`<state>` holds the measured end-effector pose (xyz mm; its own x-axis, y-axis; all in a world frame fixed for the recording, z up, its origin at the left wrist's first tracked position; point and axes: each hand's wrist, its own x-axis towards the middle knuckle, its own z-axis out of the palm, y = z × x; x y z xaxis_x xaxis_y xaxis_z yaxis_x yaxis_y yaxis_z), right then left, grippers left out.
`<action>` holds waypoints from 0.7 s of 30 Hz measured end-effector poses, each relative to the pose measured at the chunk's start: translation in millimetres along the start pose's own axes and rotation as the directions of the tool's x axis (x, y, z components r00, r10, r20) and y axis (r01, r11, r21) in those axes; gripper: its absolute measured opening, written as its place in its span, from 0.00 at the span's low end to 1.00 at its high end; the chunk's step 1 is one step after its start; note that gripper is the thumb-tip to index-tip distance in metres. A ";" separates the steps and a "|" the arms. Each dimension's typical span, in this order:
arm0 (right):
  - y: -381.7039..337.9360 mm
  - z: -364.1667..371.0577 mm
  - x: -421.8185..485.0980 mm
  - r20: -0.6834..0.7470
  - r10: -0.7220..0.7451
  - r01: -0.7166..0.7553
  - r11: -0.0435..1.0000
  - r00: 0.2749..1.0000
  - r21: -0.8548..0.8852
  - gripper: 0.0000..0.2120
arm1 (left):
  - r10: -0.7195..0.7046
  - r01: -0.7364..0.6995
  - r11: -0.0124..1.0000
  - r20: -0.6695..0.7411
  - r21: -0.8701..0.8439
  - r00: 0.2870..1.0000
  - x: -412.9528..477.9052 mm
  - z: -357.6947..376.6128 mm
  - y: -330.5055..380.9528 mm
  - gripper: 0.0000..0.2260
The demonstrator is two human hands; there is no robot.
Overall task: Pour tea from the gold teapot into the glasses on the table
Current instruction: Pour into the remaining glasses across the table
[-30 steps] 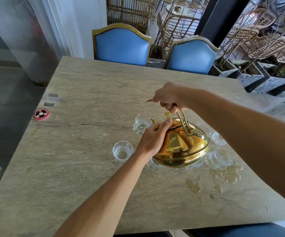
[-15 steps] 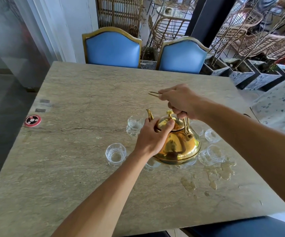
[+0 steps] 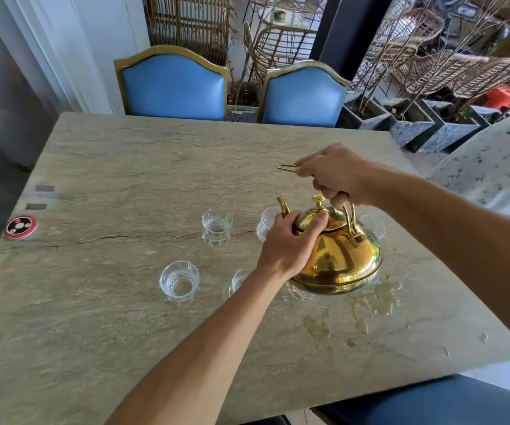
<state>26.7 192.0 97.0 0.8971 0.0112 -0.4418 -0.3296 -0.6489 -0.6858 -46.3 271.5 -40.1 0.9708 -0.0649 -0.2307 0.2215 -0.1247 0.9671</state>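
Directly beneath right hand (image 3: 336, 176) hangs gold teapot (image 3: 345, 259); left hand (image 3: 290, 246) holds lid (image 3: 319, 218).

No readable text, red disc (image 3: 20, 227) (white pattern only)

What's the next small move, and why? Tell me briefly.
Probably tip the gold teapot forward: its spout looks poised by a glass, the right hand grips the handle and the left hand holds the lid down.
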 end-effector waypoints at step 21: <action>15.4 -18.3 41.0 0.103 0.096 -0.070 0.969 0.990 -0.237 0.05 | -0.139 0.138 0.972 0.007 -0.191 0.990 22.3 49.1 -7.6 0.27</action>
<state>63.8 168.6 79.0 0.8259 0.0271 -0.5632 -0.3119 -0.8102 -0.4964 -30.9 222.4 -57.9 0.9298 -0.0538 -0.3641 0.3670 0.0592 0.9283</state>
